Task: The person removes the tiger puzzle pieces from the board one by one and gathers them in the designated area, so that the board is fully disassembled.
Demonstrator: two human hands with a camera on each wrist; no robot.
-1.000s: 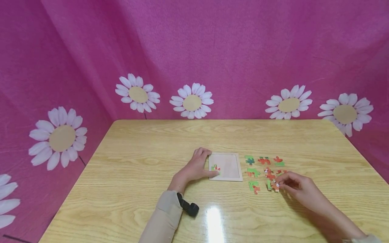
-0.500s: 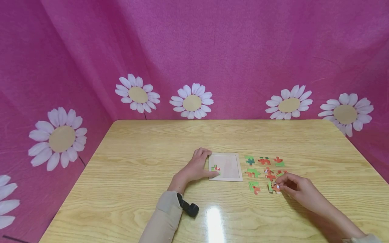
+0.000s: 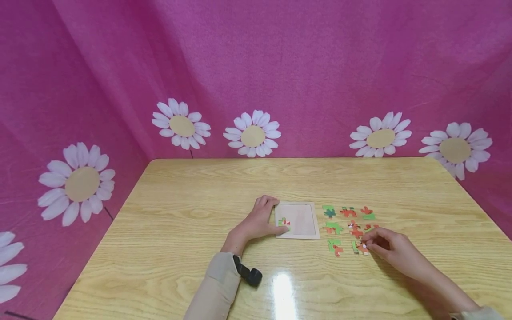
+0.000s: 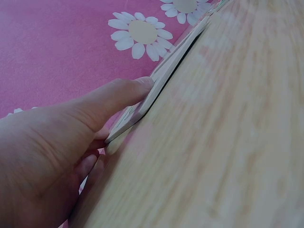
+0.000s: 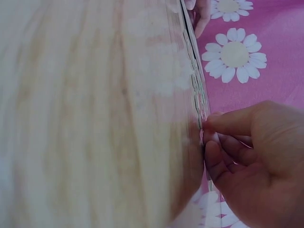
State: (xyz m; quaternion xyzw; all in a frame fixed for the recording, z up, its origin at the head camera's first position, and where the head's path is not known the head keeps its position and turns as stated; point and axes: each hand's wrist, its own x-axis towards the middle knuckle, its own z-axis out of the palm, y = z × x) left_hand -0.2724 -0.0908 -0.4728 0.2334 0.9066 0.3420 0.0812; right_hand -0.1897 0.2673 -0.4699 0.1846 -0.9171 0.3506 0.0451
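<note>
A square wooden puzzle tray (image 3: 317, 222) lies on the table with one green-and-red piece (image 3: 283, 221) in its left part. My left hand (image 3: 262, 218) holds the tray's left side, thumb over the near rim and fingers at the far corner. In the left wrist view the thumb (image 4: 128, 90) presses on the tray's edge. To the right, my right hand (image 3: 394, 249) pinches a green, orange and white puzzle piece (image 3: 360, 247) at the table surface. The right wrist view shows its thumb and index finger (image 5: 232, 122) close together; the piece itself is mostly hidden there.
Several other puzzle pieces lie in loose rows between tray and right hand, among them a green one (image 3: 329, 211), an orange-green one (image 3: 335, 247) and a red one (image 3: 354, 229). The wooden table (image 3: 200, 186) meets a pink flowered curtain (image 3: 312, 89) behind.
The piece at my right fingertips has shifted and turned slightly, staying at the table surface. My left hand and the tray stay in place.
</note>
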